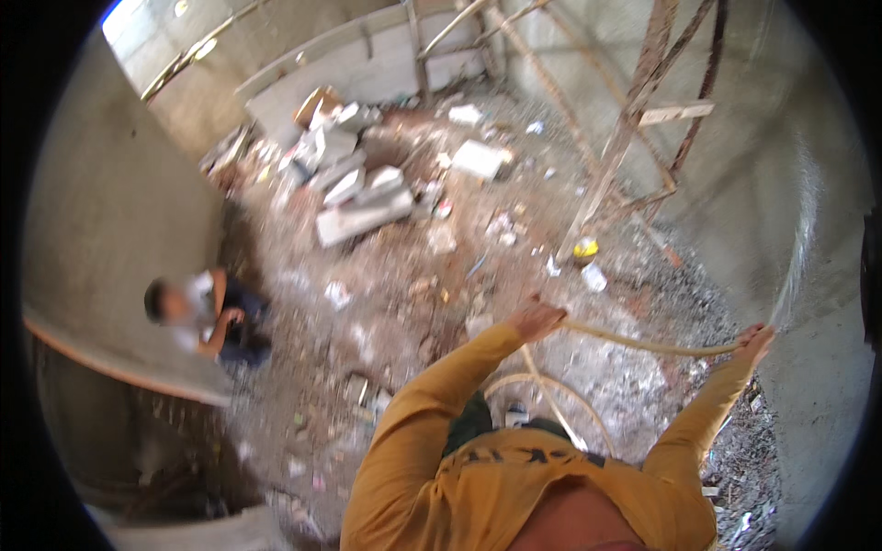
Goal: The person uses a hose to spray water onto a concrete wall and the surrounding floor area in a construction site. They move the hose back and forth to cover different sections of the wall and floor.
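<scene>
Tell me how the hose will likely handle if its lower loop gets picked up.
Probably floppy: the hose bends between the left hand and right hand and curls below. It may feel heavy for its thickness, since water sprays from its end, suggesting it's filled. It might spring back somewhat, given that rounded curve.

smooth rubbery hose (643, 344), matt cloth shirt (501, 479), rough wooden poles (614, 154)
</scene>
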Demonstrator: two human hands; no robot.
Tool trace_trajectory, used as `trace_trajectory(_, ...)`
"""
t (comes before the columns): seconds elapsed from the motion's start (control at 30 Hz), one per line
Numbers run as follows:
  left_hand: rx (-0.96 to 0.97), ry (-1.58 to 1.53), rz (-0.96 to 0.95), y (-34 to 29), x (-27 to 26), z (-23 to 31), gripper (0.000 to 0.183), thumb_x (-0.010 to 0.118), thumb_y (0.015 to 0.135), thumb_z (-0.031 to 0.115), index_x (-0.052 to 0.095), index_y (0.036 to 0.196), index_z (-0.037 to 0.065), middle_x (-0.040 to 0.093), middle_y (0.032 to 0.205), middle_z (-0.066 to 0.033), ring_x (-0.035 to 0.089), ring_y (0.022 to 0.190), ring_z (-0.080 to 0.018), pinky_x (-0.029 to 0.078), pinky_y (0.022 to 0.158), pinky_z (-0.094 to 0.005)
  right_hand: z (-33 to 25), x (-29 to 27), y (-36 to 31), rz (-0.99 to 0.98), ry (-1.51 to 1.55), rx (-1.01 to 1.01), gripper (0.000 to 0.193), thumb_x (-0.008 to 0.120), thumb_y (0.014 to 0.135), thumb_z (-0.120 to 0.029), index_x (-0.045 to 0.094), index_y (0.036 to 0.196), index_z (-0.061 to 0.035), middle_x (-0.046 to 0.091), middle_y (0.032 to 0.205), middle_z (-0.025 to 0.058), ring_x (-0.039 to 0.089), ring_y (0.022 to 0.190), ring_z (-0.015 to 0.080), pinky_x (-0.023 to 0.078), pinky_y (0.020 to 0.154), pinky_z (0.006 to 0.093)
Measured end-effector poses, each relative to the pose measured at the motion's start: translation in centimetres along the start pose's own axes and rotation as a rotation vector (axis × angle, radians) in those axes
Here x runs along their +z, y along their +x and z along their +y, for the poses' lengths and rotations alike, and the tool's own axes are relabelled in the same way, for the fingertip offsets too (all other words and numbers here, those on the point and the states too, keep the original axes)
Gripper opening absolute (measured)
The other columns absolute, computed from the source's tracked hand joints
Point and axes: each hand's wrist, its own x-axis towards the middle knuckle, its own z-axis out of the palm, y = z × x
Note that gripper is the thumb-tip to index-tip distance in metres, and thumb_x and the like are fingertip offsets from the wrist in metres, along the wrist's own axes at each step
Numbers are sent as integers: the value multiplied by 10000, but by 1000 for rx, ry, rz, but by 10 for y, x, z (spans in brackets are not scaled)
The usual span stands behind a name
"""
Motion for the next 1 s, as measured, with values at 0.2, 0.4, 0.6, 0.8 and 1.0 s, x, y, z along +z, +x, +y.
trace_trajectory(0.2,31,125,-126,14,-70,-130,223,539,778,251,531,961,125,600,715,-32,594,684,-207,383,691,-395,78,104,-42,70,74,79,337,411,863,-431,439,734,-121,354,503,-38,293,366,70,260,324,225)
trace_trajectory(0.4,-139,89,-110,-39,-40,-282,212,494,802,238,584,958,127,613,693,-63,594,675,-230,381,843,-435,151,278,-98,121,134,117,326,419,856,-443,461,729,-146,386,494,-36,327,353,68,266,304,215)
trace_trajectory(0.6,-321,-181,82,-100,-57,-360,268,576,757,271,558,974,115,615,686,-91,598,658,-262,381,739,-417,186,507,-148,-105,-439,-105,403,415,818,-485,449,642,-124,364,453,-31,343,326,95,253,296,249)
trace_trajectory(0.8,-432,-265,68,-69,-127,-408,299,539,798,352,580,926,85,606,631,-105,589,606,-297,384,719,-451,172,621,-155,-37,-318,-127,407,439,811,-446,507,672,-70,433,480,12,419,361,110,273,317,262)
trace_trajectory(1.0,-415,-350,49,-62,-109,-461,342,543,795,389,586,924,76,616,783,-162,593,753,-338,415,717,-460,196,628,-158,98,-156,-153,394,425,821,-428,447,624,-88,387,503,-24,355,377,77,268,342,240)
